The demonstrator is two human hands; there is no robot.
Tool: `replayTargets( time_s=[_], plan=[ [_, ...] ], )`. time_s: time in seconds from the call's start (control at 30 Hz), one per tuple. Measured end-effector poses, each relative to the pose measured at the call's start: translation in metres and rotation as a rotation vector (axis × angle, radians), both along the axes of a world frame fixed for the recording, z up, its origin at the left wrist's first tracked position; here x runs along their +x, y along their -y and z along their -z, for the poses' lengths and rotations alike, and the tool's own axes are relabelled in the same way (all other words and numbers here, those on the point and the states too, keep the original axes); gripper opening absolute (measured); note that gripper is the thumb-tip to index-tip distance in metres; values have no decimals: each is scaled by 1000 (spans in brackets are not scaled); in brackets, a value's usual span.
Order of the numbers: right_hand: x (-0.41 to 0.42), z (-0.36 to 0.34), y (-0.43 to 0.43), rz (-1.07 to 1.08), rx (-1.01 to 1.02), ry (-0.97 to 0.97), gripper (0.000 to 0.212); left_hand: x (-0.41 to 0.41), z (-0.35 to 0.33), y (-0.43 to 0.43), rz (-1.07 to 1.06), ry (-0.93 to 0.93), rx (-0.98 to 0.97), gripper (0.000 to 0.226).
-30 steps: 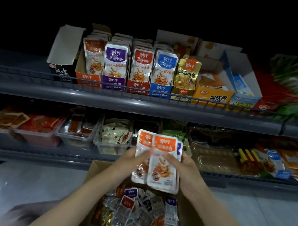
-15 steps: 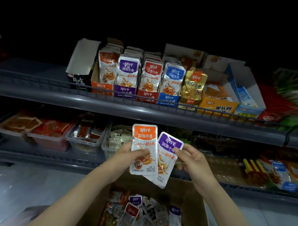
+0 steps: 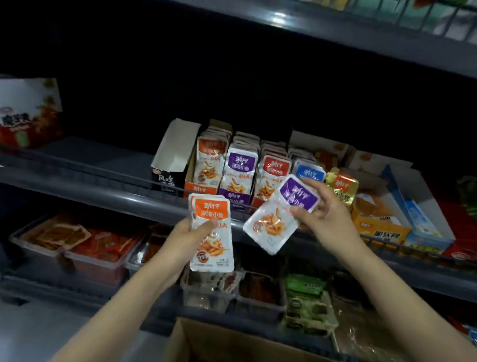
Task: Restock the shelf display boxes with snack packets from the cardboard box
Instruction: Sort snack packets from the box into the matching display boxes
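My left hand [image 3: 187, 240] grips two orange-topped snack packets [image 3: 211, 234], held upright below the shelf rail. My right hand [image 3: 327, 214] pinches a purple-topped packet [image 3: 281, 214], tilted, in front of the shelf display boxes. The orange display box [image 3: 201, 188], the purple one [image 3: 238, 198] and the red one [image 3: 272, 168] stand side by side on the middle shelf, each packed with upright packets. A blue row [image 3: 309, 171] and a gold packet [image 3: 342, 185] sit behind my right hand. The cardboard box [image 3: 197, 343] is open at the bottom, its contents mostly out of view.
A wire rail [image 3: 95, 167] runs along the middle shelf's front. A black box with a raised white flap [image 3: 173, 153] stands left of the orange box. Yellow and blue boxes [image 3: 394, 223] are at right. Clear trays of snacks [image 3: 92, 245] fill the lower shelf. Another shelf [image 3: 293, 21] hangs overhead.
My hands have risen from over the cardboard box to shelf height and drawn apart. The purple packet has left the stack and is now in my right hand alone.
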State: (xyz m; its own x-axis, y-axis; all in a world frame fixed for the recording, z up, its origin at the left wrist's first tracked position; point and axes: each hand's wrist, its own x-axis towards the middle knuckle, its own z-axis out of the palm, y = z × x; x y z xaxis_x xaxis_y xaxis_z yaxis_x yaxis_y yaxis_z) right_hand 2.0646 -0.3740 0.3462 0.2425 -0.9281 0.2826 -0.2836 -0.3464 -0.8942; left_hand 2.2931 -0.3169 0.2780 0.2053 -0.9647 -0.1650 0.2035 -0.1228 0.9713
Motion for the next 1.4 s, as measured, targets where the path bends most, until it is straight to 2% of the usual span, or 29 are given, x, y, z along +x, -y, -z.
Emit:
replayTargets(
  time_s=[0.13,0.43,0.6,0.73,0.77,0.83,0.9,0.97,1.03,1.13,1.3,1.4],
  plan=[
    [36,-19,42,11,-215,43,49,22,-14,19,2,31,-74,14],
    [80,-24,122,23,-429,-269,55,46,-10,35,-77,-22,-85,19],
    [89,-13,123,-60,-513,-577,55,49,-11,38,-78,-22,-98,22],
    [93,-1,118,96,-622,-846,57,50,-15,37,-79,27,-136,18],
    [96,-3,114,133,-645,-835,56,50,-17,36,-88,49,-149,15],
    [106,-13,103,62,-604,-667,52,51,-19,34,-100,99,-181,11],
    [119,-28,87,-181,-358,-475,46,52,-22,34,-95,148,-228,7],
    [132,-40,72,-413,-80,-459,38,54,-25,34,-70,226,-272,4],
    [139,-44,66,-501,10,-480,32,55,-28,35,-34,309,-313,8],
    [149,-45,64,-480,22,-418,35,60,-29,39,-85,385,-355,18],
    [150,-53,72,-456,59,-424,33,62,-29,49,-202,395,-346,41],
    [148,-70,91,-325,1,-377,29,69,-25,56,-238,568,-413,53]
  ],
)
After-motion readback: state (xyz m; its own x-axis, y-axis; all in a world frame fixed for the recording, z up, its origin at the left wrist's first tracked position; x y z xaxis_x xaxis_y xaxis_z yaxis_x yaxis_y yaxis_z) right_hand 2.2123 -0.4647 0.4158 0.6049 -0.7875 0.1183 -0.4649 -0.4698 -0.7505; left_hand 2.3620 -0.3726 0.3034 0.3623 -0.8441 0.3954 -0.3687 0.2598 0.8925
